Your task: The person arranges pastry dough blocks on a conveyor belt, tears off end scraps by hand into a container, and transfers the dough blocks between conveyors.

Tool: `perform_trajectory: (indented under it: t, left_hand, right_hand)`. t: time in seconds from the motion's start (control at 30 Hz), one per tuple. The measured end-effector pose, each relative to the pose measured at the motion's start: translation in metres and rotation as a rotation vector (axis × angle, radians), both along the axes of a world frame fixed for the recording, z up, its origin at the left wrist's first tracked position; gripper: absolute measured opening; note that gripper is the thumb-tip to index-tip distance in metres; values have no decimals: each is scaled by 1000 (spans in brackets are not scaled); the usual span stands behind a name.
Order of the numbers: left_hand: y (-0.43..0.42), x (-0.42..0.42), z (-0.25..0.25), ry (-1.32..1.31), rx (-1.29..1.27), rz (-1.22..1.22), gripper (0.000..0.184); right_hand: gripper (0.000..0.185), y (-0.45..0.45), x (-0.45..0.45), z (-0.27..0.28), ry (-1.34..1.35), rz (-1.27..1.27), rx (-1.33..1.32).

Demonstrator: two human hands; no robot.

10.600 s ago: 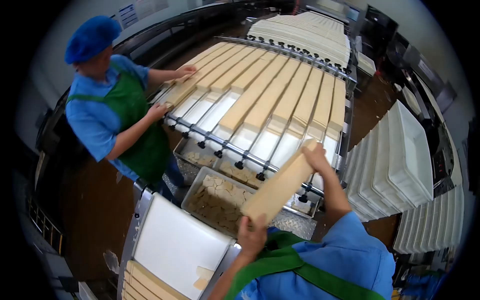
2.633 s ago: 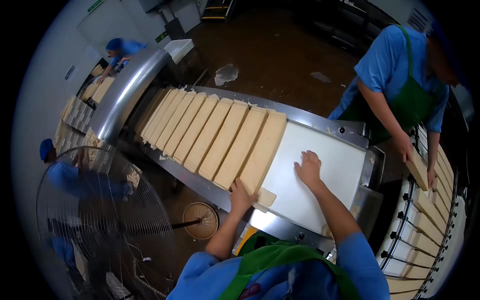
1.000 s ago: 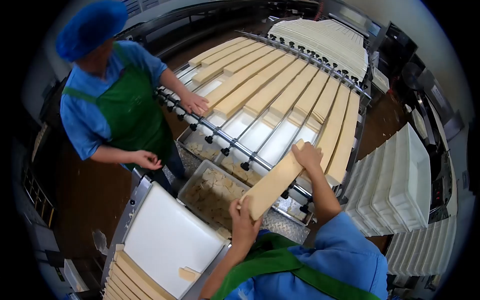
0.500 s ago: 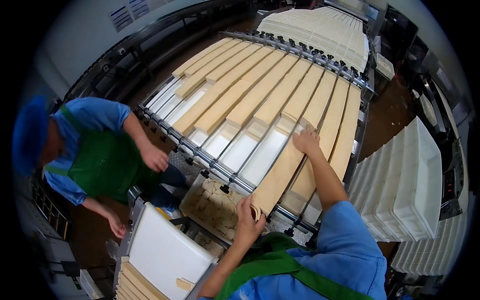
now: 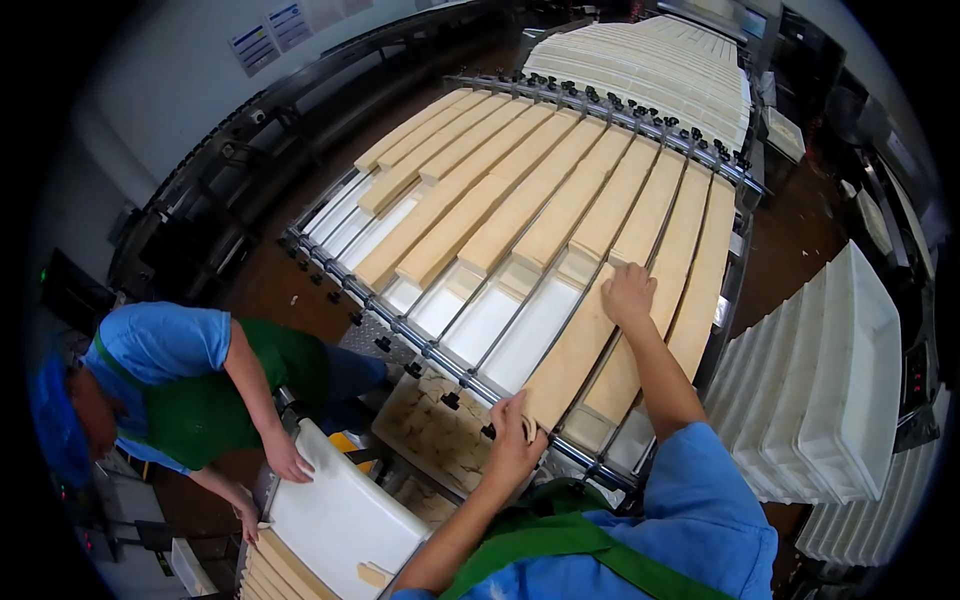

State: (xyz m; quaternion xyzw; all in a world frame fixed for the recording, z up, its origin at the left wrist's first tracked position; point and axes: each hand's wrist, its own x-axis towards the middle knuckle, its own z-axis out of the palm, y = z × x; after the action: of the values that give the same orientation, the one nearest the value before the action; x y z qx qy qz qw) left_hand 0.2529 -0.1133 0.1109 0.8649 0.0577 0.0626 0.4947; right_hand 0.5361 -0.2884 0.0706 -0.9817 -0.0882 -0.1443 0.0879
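A long stack of pale dough sheets [image 5: 572,355] lies in one lane of the slatted rack [image 5: 430,350]. My left hand [image 5: 514,437] is curled round its near end, where the layers bend apart. Near the stack's far end rests my right hand [image 5: 630,295], fingers bent over the top, close to the stack ahead in that lane. More long stacks [image 5: 470,205] fill the neighbouring lanes, split by thin metal rods. White belt shows between the rods at the near side.
A co-worker [image 5: 200,380] leans at the left, hands at the white conveyor [image 5: 335,500] and its dough stacks [image 5: 275,570]. A bin of dough scraps [image 5: 430,425] stands under the rack. Nested white trays [image 5: 800,380] stand at the right.
The stack I held above the rack's near edge a second ago now lies in a lane. The co-worker has bent down and moved from the rack to the white conveyor.
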Motion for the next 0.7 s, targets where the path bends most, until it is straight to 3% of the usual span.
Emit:
perform_trajectory:
  t: [0.07,0.1,0.2,0.23,0.37,0.47,0.5,0.57,0.7]
  left_hand:
    - [-3,14,-12,-89,17,-43,73]
    - [-3,23,-18,-129,-58,-72,73]
    - [-6,32,-27,-217,27,-54,72]
    - [-7,30,-24,-191,20,-46,68]
    - [3,5,-19,-185,-56,86,65]
    - [20,-23,-14,-160,-149,209,63]
    - [26,-34,-10,-215,-84,274,61]
    - [40,-56,-18,-210,-98,360,63]
    - [68,-103,-19,-124,-155,543,69]
  right_hand:
    - [42,7,-18,27,8,-121,-11]
    - [54,14,-26,44,204,-186,4]
    - [68,22,-38,19,106,-155,-22]
    - [77,23,-37,18,320,-160,29]
    - [78,23,-33,6,289,-181,23]
    - [75,25,-34,16,247,-192,-122]
    - [73,24,-34,5,145,-195,-137]
    - [63,38,-54,33,110,-93,-84]
    - [53,66,-93,22,-114,185,43]
